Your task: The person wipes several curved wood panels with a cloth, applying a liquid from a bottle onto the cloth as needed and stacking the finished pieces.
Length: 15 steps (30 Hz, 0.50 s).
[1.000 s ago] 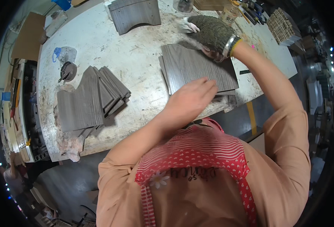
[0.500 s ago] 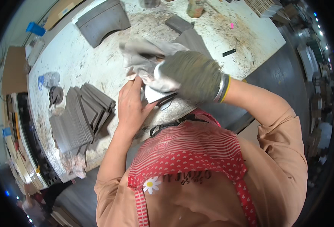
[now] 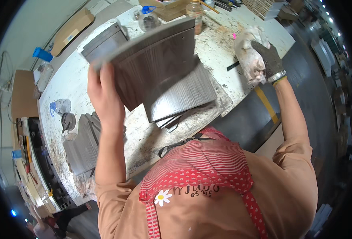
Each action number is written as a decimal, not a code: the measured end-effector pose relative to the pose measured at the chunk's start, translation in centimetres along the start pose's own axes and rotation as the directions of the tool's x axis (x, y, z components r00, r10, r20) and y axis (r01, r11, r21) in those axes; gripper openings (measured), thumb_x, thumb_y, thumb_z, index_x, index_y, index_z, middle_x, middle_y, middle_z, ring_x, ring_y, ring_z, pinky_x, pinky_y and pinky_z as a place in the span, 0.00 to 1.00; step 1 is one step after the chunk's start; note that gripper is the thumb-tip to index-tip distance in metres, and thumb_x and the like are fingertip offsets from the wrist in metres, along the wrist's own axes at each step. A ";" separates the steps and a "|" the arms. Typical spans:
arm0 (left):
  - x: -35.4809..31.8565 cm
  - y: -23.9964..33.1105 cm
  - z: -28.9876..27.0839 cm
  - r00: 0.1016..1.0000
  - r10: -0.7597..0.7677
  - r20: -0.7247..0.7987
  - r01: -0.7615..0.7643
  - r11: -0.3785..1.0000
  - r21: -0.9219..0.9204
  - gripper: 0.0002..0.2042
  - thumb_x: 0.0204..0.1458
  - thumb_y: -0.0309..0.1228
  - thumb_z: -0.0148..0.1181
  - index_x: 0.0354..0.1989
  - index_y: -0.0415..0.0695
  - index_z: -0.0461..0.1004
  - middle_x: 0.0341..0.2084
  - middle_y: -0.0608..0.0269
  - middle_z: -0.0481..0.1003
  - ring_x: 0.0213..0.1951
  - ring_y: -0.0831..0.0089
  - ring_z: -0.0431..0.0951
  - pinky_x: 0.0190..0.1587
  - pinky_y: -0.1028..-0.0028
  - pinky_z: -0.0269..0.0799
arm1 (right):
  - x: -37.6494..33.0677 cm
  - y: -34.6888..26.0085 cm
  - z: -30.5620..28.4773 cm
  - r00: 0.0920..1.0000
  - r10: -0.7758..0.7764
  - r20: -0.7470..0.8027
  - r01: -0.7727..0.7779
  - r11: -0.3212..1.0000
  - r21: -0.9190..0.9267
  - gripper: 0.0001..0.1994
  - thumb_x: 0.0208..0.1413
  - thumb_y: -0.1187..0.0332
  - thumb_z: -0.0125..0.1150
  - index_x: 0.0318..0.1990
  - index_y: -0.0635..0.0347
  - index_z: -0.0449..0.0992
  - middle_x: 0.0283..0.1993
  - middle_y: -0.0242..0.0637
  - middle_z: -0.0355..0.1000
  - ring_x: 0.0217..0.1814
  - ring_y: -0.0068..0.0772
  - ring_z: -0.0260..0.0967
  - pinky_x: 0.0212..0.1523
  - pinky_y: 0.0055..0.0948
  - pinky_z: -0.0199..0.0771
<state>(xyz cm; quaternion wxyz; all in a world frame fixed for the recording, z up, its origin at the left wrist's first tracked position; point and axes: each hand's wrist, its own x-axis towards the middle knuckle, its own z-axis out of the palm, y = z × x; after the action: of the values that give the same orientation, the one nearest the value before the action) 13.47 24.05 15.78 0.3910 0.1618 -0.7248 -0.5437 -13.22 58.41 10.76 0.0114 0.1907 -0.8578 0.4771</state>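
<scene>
Setting: workshop with a long white worktable [image 3: 239,79], its top stained and dusty, running from the near left to the far right; dark floor to the right.
Panel in hand: a dark wood-grain panel [image 3: 156,67] is raised off the table and tilted, over the middle of the table.
Left hand: the bare left hand [image 3: 104,97] is clamped on the panel's left edge, fingers wrapped over the top of it.
Right hand: the gloved right hand [image 3: 269,59] is out to the far right, closed on a crumpled whitish rag [image 3: 249,59]; it is well apart from the panel.
Stack beneath: a few more dark panels [image 3: 184,103] lie flat just under the lifted one, at the near edge of the table.
Left pile: another heap of grey-brown panels [image 3: 84,145] sits at the near left end, well apart from the stack.
Far pile: one more stack of panels [image 3: 104,40] lies at the far left of the table, behind the raised panel.
Progress, as I judge it: one panel is up and in hand with the rag held clear; the stack below and both other piles lie untouched, so most of the pieces look yet to be handled.
Around: clear plastic bottles [image 3: 148,20] at the far edge, a black marker-like stick [image 3: 232,65] near the rag, a wicker basket [image 3: 259,6] far right.
</scene>
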 end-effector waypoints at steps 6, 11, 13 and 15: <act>1.7 -6.4 -0.3 0.884 -0.462 0.076 0.461 0.831 -0.312 0.14 0.60 0.38 0.52 0.44 0.38 0.70 0.34 0.63 0.74 0.36 0.77 0.73 0.41 0.75 0.70 | -0.9 -4.7 1.4 0.984 0.144 0.106 -0.179 0.820 0.544 0.21 0.52 0.62 0.63 0.50 0.67 0.73 0.42 0.37 0.75 0.40 0.26 0.72 0.44 0.26 0.72; 0.2 -9.4 -1.2 0.858 -0.510 0.063 0.513 0.843 -0.165 0.15 0.62 0.39 0.47 0.44 0.37 0.68 0.31 0.62 0.71 0.34 0.78 0.71 0.38 0.76 0.69 | 0.8 -2.4 0.3 0.732 -0.638 0.238 0.677 0.642 -0.361 0.16 0.55 0.68 0.56 0.52 0.52 0.74 0.47 0.44 0.73 0.47 0.40 0.72 0.48 0.34 0.70; 0.0 -10.0 -1.1 0.841 -0.535 0.084 0.538 0.842 -0.031 0.16 0.62 0.39 0.46 0.44 0.37 0.68 0.31 0.63 0.71 0.34 0.78 0.68 0.40 0.76 0.66 | 1.4 -5.0 2.0 0.880 -0.426 0.210 0.462 0.870 -0.173 0.16 0.53 0.69 0.52 0.49 0.47 0.76 0.45 0.42 0.73 0.44 0.44 0.71 0.46 0.37 0.70; -0.2 -11.1 -1.3 0.847 -0.522 0.099 0.526 0.850 -0.021 0.16 0.63 0.39 0.45 0.44 0.38 0.69 0.31 0.65 0.70 0.34 0.78 0.66 0.41 0.76 0.63 | 0.9 -8.7 4.4 0.630 -0.723 0.284 0.760 0.498 -0.417 0.14 0.50 0.67 0.55 0.46 0.48 0.77 0.42 0.41 0.73 0.40 0.41 0.71 0.42 0.36 0.70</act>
<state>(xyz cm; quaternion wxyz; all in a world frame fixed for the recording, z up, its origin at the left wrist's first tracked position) 12.46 19.35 5.66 0.1987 0.3194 -0.6570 -0.6534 -10.41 50.42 15.61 0.2330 0.5468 -0.7841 0.1787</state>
